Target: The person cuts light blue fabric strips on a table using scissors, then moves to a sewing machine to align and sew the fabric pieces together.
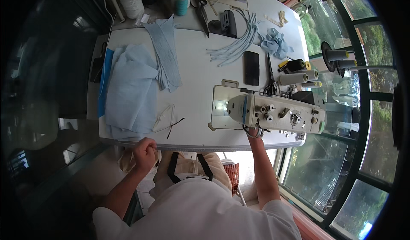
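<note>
The sewing machine [282, 112] lies lengthwise left to right on the table's [196, 107] right side, nearest the right hand [255, 132], its grip hidden and impossible to tell, while the left hand [145, 152], loosely curled with nothing visible inside, sits just near of the blue cloth [130, 86].

sewing machine [277, 114] | off-white, upright (lit under its head) | pale-blue cloth [131, 86] | loosely folded, left of it

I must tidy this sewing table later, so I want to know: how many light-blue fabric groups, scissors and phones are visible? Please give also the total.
Light-blue fabric groups: 4 (folded pile, long flat pieces, bundle of narrow strips, crumpled heap)
Scissors: 2 (rear pair, right-hand pair)
Phones: 1 (black phone)
Total: 7
</note>
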`<action>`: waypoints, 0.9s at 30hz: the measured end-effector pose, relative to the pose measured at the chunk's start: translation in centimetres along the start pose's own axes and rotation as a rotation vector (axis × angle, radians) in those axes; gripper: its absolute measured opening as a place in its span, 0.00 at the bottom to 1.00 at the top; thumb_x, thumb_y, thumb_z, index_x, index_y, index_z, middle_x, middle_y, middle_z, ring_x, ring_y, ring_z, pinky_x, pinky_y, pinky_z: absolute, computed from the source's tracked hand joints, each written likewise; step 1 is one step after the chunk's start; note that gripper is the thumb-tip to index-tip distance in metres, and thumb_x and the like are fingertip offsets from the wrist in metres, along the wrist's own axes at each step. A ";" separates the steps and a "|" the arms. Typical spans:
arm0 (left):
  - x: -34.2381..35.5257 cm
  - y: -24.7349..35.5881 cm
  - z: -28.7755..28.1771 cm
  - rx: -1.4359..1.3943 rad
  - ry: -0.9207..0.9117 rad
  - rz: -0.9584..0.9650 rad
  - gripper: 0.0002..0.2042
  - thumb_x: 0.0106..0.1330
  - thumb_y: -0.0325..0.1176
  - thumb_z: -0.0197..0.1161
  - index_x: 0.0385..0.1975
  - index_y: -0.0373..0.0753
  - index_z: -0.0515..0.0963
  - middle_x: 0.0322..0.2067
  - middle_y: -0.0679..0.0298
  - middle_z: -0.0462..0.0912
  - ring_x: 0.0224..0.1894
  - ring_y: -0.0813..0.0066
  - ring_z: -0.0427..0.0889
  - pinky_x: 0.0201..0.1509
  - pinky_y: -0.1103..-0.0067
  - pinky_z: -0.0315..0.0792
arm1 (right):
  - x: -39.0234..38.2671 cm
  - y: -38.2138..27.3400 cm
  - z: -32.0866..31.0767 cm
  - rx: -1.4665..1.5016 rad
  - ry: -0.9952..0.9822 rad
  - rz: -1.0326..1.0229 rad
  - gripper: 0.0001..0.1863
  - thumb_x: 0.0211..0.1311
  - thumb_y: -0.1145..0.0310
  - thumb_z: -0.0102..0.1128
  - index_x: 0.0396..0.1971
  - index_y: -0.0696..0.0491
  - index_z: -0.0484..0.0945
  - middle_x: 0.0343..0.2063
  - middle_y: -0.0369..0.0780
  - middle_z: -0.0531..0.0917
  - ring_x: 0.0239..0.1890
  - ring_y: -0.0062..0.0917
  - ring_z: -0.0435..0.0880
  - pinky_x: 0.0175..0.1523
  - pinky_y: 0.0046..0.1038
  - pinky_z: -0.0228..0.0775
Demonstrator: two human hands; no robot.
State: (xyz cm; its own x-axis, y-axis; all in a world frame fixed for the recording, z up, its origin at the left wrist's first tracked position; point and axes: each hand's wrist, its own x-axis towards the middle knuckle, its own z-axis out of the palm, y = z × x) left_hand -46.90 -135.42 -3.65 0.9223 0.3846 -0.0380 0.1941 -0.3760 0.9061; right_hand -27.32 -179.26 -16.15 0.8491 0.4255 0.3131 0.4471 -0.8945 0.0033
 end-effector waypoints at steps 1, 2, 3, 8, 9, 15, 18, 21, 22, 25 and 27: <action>-3.0 -0.7 1.0 0.097 -0.060 0.033 0.08 0.52 0.15 0.47 0.25 0.33 0.74 0.20 0.58 0.76 0.23 0.63 0.78 0.28 0.74 0.71 | 2.6 0.1 1.3 0.026 0.104 0.009 0.23 0.59 0.59 0.60 0.51 0.58 0.75 0.49 0.49 0.80 0.48 0.49 0.79 0.54 0.44 0.71; -6.1 -3.1 2.2 0.152 -0.094 -0.091 0.08 0.53 0.16 0.49 0.26 0.34 0.75 0.20 0.57 0.77 0.24 0.60 0.79 0.29 0.72 0.71 | 6.3 -0.4 -0.5 0.030 0.204 0.034 0.24 0.59 0.58 0.61 0.51 0.58 0.75 0.49 0.49 0.80 0.48 0.48 0.79 0.54 0.43 0.71; -8.9 -6.7 4.3 0.211 -0.147 -0.202 0.07 0.53 0.18 0.51 0.27 0.35 0.76 0.21 0.56 0.78 0.25 0.57 0.79 0.30 0.70 0.72 | 9.5 -0.6 -1.9 0.031 0.309 0.084 0.25 0.58 0.56 0.62 0.51 0.57 0.75 0.48 0.48 0.81 0.47 0.47 0.80 0.53 0.43 0.72; -24.7 -27.5 19.2 0.422 -0.401 -0.619 0.08 0.56 0.21 0.56 0.36 0.33 0.75 0.40 0.45 0.80 0.40 0.46 0.80 0.45 0.58 0.75 | 17.9 -1.3 3.2 -0.048 0.119 0.359 0.39 0.53 0.44 0.66 0.58 0.57 0.69 0.53 0.48 0.77 0.55 0.46 0.73 0.60 0.43 0.64; -26.4 -28.8 21.6 0.385 -0.527 -0.627 0.08 0.56 0.21 0.57 0.35 0.33 0.75 0.39 0.45 0.80 0.40 0.46 0.80 0.44 0.59 0.75 | 18.8 -2.1 3.0 -0.064 0.040 0.397 0.41 0.53 0.43 0.65 0.59 0.57 0.68 0.54 0.48 0.76 0.58 0.45 0.71 0.62 0.43 0.61; -30.9 -27.9 29.5 0.246 -0.810 -0.686 0.05 0.56 0.22 0.57 0.32 0.34 0.76 0.35 0.47 0.80 0.37 0.48 0.80 0.41 0.60 0.74 | 22.2 -0.5 2.9 -0.064 -0.004 0.503 0.39 0.55 0.38 0.62 0.57 0.54 0.72 0.52 0.47 0.76 0.57 0.44 0.70 0.63 0.41 0.59; -30.3 -28.3 28.9 0.227 -0.844 -0.682 0.04 0.56 0.23 0.57 0.31 0.34 0.76 0.33 0.47 0.79 0.36 0.49 0.80 0.40 0.61 0.73 | 22.7 -0.7 2.7 -0.033 -0.024 0.530 0.39 0.55 0.39 0.62 0.57 0.55 0.72 0.51 0.49 0.76 0.57 0.44 0.70 0.63 0.40 0.59; -28.1 -29.2 27.3 0.236 -0.863 -0.677 0.03 0.56 0.24 0.58 0.30 0.34 0.76 0.31 0.48 0.79 0.35 0.50 0.80 0.38 0.61 0.73 | 23.4 -0.9 2.4 0.022 -0.033 0.497 0.39 0.54 0.41 0.63 0.56 0.57 0.73 0.51 0.50 0.77 0.57 0.44 0.71 0.63 0.40 0.60; -26.9 -30.2 26.4 0.246 -0.876 -0.665 0.03 0.56 0.24 0.58 0.29 0.34 0.76 0.30 0.48 0.79 0.34 0.50 0.80 0.38 0.62 0.73 | 23.6 -0.9 2.1 0.038 -0.035 0.498 0.38 0.53 0.41 0.64 0.56 0.57 0.73 0.51 0.50 0.77 0.57 0.44 0.71 0.63 0.40 0.60; -23.3 -33.5 23.6 0.291 -0.895 -0.627 0.02 0.56 0.25 0.58 0.28 0.35 0.76 0.28 0.49 0.79 0.33 0.51 0.80 0.36 0.62 0.72 | 24.2 -1.2 2.2 0.073 -0.019 0.533 0.38 0.51 0.44 0.65 0.55 0.58 0.74 0.51 0.50 0.77 0.56 0.44 0.72 0.63 0.39 0.60; -21.0 -35.9 22.0 0.322 -0.881 -0.600 0.02 0.56 0.25 0.58 0.27 0.35 0.76 0.27 0.49 0.79 0.32 0.51 0.80 0.35 0.63 0.72 | 24.3 -2.4 2.2 0.105 0.019 0.535 0.37 0.49 0.45 0.65 0.52 0.59 0.75 0.50 0.51 0.78 0.55 0.46 0.73 0.62 0.40 0.61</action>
State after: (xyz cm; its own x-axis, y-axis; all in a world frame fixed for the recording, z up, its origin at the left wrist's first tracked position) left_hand -65.91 -148.56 -44.69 0.5400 -0.1072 -0.8348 0.6480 -0.5800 0.4936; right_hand -7.15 -166.43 -10.60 0.9610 -0.0887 0.2621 -0.0195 -0.9666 -0.2556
